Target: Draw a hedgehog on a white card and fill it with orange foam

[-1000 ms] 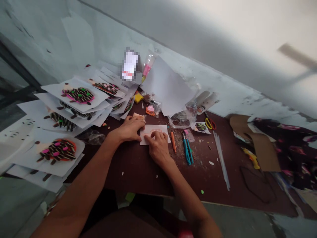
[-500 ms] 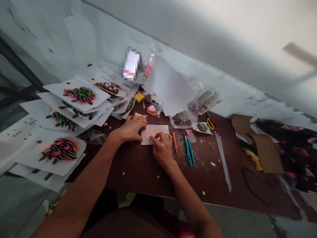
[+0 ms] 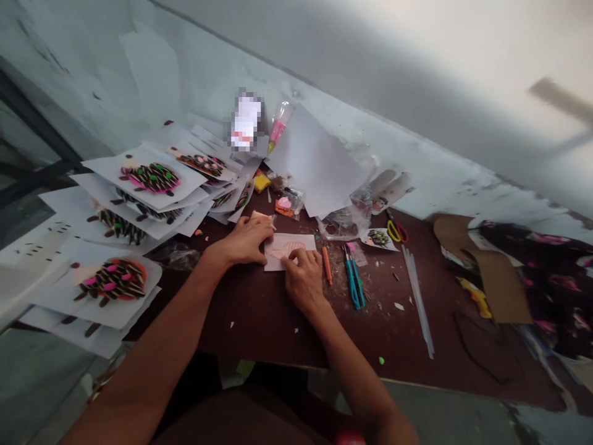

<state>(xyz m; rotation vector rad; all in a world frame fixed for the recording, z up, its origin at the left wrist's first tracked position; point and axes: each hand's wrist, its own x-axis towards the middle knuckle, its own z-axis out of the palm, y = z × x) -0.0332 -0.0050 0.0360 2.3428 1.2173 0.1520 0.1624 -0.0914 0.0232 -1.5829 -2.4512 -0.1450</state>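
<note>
While my left hand (image 3: 248, 241) spreads wide beside the white card (image 3: 273, 264), my right hand (image 3: 303, 278), fingers bunched, touches its pink drawing (image 3: 294, 246).

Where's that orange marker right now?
In the head view, the orange marker lies on the brown table just right of the right hand and the white card, left of the teal-handled tool.
</note>
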